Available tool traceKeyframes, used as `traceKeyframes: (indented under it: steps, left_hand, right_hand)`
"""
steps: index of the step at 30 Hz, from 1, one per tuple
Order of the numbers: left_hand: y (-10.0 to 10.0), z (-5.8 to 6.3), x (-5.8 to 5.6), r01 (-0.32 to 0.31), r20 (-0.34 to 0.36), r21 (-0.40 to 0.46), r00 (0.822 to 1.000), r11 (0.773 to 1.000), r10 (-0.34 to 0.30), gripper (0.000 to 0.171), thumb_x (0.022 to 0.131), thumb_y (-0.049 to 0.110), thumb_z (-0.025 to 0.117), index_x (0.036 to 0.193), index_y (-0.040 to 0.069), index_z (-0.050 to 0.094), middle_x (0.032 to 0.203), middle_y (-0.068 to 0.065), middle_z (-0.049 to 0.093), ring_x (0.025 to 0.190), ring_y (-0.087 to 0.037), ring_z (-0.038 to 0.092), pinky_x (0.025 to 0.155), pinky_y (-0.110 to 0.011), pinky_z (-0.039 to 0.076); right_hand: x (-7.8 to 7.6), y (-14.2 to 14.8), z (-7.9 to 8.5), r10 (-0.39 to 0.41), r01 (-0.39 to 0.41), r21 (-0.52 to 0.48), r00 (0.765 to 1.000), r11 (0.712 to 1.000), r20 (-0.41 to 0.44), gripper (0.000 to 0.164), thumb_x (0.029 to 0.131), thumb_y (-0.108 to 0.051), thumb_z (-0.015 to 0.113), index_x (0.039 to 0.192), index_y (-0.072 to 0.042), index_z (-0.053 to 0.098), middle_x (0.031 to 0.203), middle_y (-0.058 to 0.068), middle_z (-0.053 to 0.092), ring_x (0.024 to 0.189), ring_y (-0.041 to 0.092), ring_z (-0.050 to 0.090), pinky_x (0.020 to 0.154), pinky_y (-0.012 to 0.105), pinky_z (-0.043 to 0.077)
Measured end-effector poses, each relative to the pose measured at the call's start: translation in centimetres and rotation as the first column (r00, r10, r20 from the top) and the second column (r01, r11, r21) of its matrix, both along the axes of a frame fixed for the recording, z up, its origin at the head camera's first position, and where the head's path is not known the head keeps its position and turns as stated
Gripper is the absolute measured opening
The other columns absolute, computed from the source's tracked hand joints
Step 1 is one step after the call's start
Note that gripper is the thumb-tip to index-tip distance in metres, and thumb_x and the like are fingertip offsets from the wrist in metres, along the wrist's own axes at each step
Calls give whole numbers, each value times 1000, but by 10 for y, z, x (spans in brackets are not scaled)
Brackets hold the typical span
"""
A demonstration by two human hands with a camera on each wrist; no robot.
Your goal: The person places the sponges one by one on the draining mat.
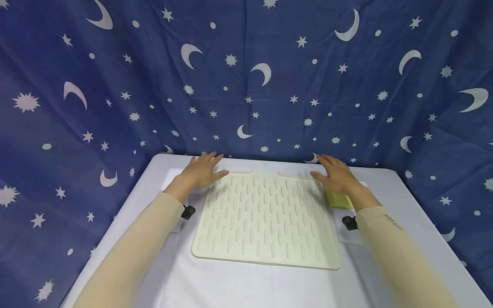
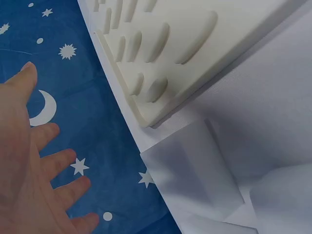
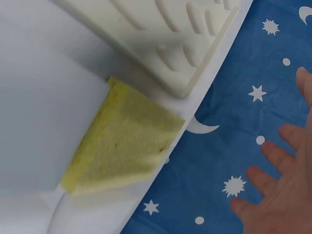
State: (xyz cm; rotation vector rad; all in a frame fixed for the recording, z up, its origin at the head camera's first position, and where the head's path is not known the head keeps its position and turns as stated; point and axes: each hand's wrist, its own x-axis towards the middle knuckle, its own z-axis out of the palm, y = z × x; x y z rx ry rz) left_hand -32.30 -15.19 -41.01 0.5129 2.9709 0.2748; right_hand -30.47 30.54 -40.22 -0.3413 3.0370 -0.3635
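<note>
A cream dish drying mat (image 1: 265, 218) with rows of raised ridges lies flat on the table, its far rim broken by a gap. My left hand (image 1: 201, 170) hovers by the mat's far left corner with fingers spread, holding nothing. By the far right corner my right hand (image 1: 336, 174) is likewise spread, its palm bare in the right wrist view. Under that hand, beside the mat, is a yellow sponge-like piece (image 3: 124, 141) with a few dark specks. White block-shaped things (image 2: 192, 170) lie left of the mat, partly hidden by the left forearm in the head view.
A white cloth covers the table (image 1: 239, 286). Behind it hangs a blue curtain (image 1: 246, 85) with moons and stars, close to the far edge. Right of the mat, a pale, flat-sided thing (image 1: 346, 233) lies near the yellow piece.
</note>
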Motion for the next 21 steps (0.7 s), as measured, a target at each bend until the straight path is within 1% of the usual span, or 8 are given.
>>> traceKeyframes:
  steps: [5,10,17,21]
  left_hand:
    - [-1,3,7,7,7,17,1000,1000,-7,81,102,68,40,167,23,23,173,-13,21,160,-41,14,127,-66,7]
    - [-3,6,13,22,6,33,1000,999,-22,81,103,69,38,167,22,24,173,-13,22,159,-40,19,127,-65,10]
    - [-9,5,22,48,-8,87,999,995,-48,80,104,65,40,166,18,24,171,-15,25,158,-41,21,127,-64,13]
    - [-13,3,26,56,-9,119,998,991,-55,78,105,61,42,166,15,25,170,-17,27,157,-42,24,127,-61,17]
  right_hand:
    - [7,8,4,6,-6,9,1000,1000,-6,83,106,-57,45,166,-6,19,170,26,18,156,51,13,124,69,8]
    - [11,16,5,30,-30,20,999,999,-15,82,106,-56,46,165,-4,20,168,28,20,154,52,16,123,70,11]
    - [17,25,4,44,-44,10,999,999,-21,82,105,-54,49,165,-5,21,166,29,23,153,52,18,122,70,15]
    - [23,29,4,42,-42,0,999,999,-16,84,105,-55,49,165,-4,20,167,29,23,153,52,18,122,70,15]
